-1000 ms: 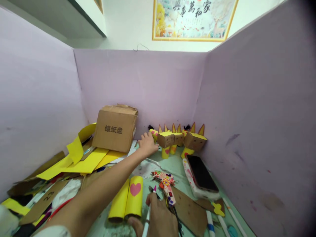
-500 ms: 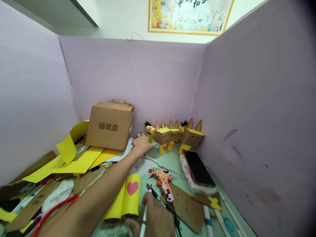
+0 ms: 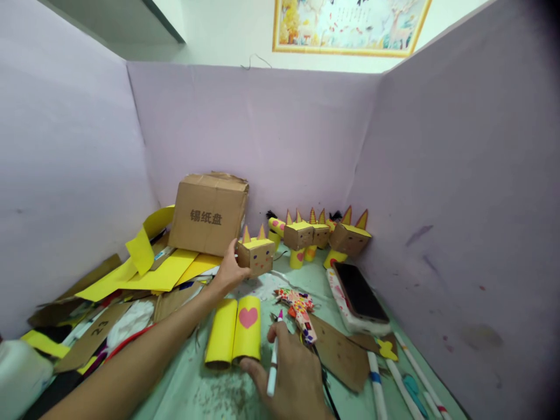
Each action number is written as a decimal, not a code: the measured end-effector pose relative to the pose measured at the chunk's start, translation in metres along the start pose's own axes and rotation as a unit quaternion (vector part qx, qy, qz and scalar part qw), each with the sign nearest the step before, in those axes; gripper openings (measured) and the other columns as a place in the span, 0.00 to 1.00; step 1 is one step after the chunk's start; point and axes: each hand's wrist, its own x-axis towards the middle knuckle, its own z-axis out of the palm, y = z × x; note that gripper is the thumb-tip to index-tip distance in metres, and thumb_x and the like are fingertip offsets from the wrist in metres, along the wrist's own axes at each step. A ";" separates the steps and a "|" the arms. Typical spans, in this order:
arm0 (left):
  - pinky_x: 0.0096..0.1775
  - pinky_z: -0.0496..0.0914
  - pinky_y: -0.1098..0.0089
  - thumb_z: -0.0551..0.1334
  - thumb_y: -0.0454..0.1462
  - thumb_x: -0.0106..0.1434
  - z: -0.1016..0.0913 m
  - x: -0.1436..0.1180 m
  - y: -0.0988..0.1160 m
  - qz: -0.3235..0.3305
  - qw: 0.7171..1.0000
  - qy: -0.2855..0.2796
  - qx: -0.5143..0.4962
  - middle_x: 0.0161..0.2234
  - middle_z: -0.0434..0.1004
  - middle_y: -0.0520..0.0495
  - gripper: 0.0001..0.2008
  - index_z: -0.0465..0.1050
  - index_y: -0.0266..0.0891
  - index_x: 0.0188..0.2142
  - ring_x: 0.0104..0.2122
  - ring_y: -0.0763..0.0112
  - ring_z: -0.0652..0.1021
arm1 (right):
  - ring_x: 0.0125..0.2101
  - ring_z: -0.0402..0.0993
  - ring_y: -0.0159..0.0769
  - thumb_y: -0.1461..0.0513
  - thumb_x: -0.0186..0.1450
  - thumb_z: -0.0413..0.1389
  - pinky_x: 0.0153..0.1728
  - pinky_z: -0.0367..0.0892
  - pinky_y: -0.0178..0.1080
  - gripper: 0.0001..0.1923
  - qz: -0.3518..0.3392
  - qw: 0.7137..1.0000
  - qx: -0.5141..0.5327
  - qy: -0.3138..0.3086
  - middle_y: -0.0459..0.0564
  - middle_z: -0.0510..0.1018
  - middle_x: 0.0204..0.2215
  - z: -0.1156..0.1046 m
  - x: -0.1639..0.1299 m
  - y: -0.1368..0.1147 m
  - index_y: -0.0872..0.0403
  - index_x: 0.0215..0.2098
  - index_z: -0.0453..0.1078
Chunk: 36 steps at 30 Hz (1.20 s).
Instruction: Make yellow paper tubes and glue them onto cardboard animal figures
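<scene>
My left hand grips the left side of a small cardboard box head with a yellow top, pointed ears and a face drawn in dots. In my right hand is a white marker with a bare magenta tip pointing away from me. Two yellow-covered cardboard tubes lie side by side between my arms; the right tube bears a pink heart, the left tube looks plain. Just beyond my right hand lies a flower-patterned glue gun.
Several finished animal figures stand at the back right. A phone rests on a white pack beside the right partition. A large cardboard box, yellow paper and scraps crowd the left. Markers and a cardboard piece lie at right.
My left hand was at the back beside the figures; it has come back slightly and now holds the cardboard head in sight. My right hand keeps the marker. The view has shifted slightly.
</scene>
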 end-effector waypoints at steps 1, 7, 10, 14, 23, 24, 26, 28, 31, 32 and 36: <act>0.49 0.66 0.62 0.66 0.33 0.40 -0.004 -0.004 -0.005 -0.003 1.000 -0.017 -0.023 0.58 0.56 0.32 0.53 0.38 0.35 0.61 0.54 0.54 0.67 | 0.29 0.75 0.44 0.50 0.54 0.58 0.28 0.59 0.38 0.17 -0.004 1.000 0.001 -0.007 0.50 0.77 0.29 0.000 0.000 0.001 0.51 0.35 0.61; 0.45 0.70 0.62 0.64 0.28 0.38 -0.014 -0.008 -0.023 -0.042 0.989 -0.119 -0.075 0.54 0.63 0.36 0.49 0.46 0.36 0.60 0.49 0.56 0.72 | 0.27 0.74 0.44 0.47 0.55 0.55 0.25 0.57 0.37 0.20 -0.015 1.000 -0.017 0.008 0.50 0.76 0.26 0.000 -0.001 0.003 0.52 0.36 0.60; 0.45 0.69 0.62 0.63 0.25 0.35 -0.017 -0.003 -0.022 -0.051 0.986 -0.149 -0.061 0.51 0.68 0.38 0.46 0.54 0.35 0.57 0.48 0.55 0.72 | 0.24 0.74 0.42 0.47 0.55 0.56 0.24 0.56 0.36 0.19 -0.037 0.998 -0.035 0.033 0.49 0.76 0.24 0.001 0.000 0.005 0.52 0.35 0.60; 0.44 0.70 0.61 0.64 0.25 0.34 -0.021 -0.004 -0.020 -0.044 0.985 -0.163 -0.030 0.45 0.73 0.43 0.46 0.56 0.37 0.56 0.45 0.55 0.74 | 0.23 0.74 0.41 0.47 0.55 0.56 0.23 0.55 0.35 0.20 -0.056 0.996 -0.045 0.059 0.47 0.76 0.23 0.004 0.001 0.007 0.51 0.35 0.59; 0.42 0.69 0.61 0.63 0.25 0.36 -0.007 -0.007 -0.018 -0.020 0.982 -0.187 -0.003 0.42 0.76 0.44 0.38 0.63 0.37 0.51 0.42 0.55 0.75 | 0.24 0.74 0.41 0.48 0.55 0.57 0.23 0.57 0.35 0.19 -0.065 0.995 -0.045 0.068 0.48 0.76 0.24 0.005 0.000 0.008 0.52 0.35 0.59; 0.43 0.69 0.61 0.63 0.25 0.36 -0.006 -0.007 -0.017 -0.019 0.981 -0.191 0.002 0.42 0.76 0.45 0.38 0.64 0.37 0.51 0.43 0.55 0.75 | 0.24 0.74 0.40 0.48 0.55 0.57 0.23 0.57 0.35 0.19 -0.068 0.994 -0.045 0.071 0.48 0.76 0.24 0.004 0.000 0.008 0.52 0.35 0.60; 0.44 0.69 0.61 0.64 0.26 0.36 -0.007 -0.008 -0.015 -0.020 0.981 -0.194 0.011 0.43 0.76 0.45 0.38 0.64 0.38 0.51 0.43 0.55 0.75 | 0.24 0.74 0.40 0.48 0.55 0.57 0.23 0.57 0.34 0.19 -0.075 0.993 -0.044 0.077 0.48 0.76 0.24 0.004 0.001 0.008 0.52 0.35 0.60; 0.45 0.68 0.61 0.65 0.28 0.37 -0.011 -0.008 -0.013 -0.024 0.981 -0.189 0.022 0.44 0.75 0.44 0.40 0.62 0.38 0.53 0.45 0.55 0.74 | 0.24 0.74 0.40 0.48 0.55 0.57 0.23 0.57 0.34 0.19 -0.077 0.993 -0.041 0.081 0.48 0.76 0.24 0.004 0.001 0.008 0.52 0.35 0.60; 0.48 0.66 0.59 0.67 0.32 0.37 -0.021 -0.008 -0.012 -0.036 0.985 -0.164 0.047 0.50 0.70 0.37 0.45 0.56 0.34 0.57 0.49 0.52 0.71 | 0.24 0.74 0.40 0.48 0.55 0.57 0.23 0.57 0.34 0.19 -0.081 0.992 -0.036 0.087 0.47 0.76 0.24 0.002 0.001 0.007 0.52 0.35 0.59; 0.49 0.65 0.58 0.68 0.33 0.37 -0.024 -0.009 -0.011 -0.039 0.986 -0.154 0.055 0.52 0.68 0.34 0.47 0.54 0.32 0.58 0.50 0.51 0.70 | 0.24 0.74 0.40 0.48 0.55 0.57 0.23 0.57 0.34 0.19 -0.082 0.992 -0.034 0.086 0.47 0.76 0.24 0.002 0.000 0.006 0.52 0.35 0.59; 0.49 0.65 0.58 0.68 0.35 0.37 -0.035 -0.014 -0.007 -0.036 0.989 -0.116 0.085 0.51 0.68 0.33 0.46 0.56 0.30 0.58 0.50 0.50 0.70 | 0.23 0.73 0.40 0.48 0.56 0.55 0.23 0.56 0.34 0.19 -0.070 0.995 -0.024 0.069 0.47 0.75 0.24 0.000 -0.002 0.005 0.52 0.36 0.59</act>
